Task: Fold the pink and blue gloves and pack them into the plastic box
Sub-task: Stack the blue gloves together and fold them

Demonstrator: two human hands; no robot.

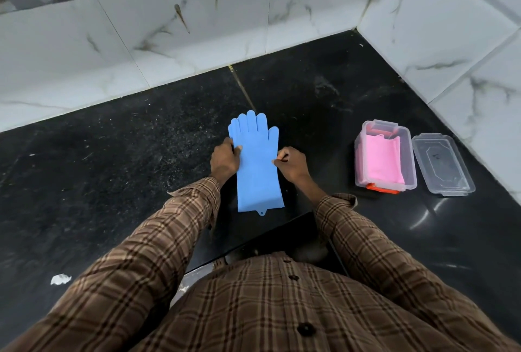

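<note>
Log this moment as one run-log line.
blue glove: flat, unfolded | left hand, right hand: gripping its edges | pink glove: in plastic box

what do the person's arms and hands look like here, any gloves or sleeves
Both hands, left hand and right hand, are bare, with no gloves, rings or watch visible. Each arm wears a long brown plaid shirt sleeve with darker and pale check lines, the cuffs loose at the wrists. The shirt front has dark buttons.

Brown plaid button-up shirt [282, 309], long sleeves [158, 241]
</note>
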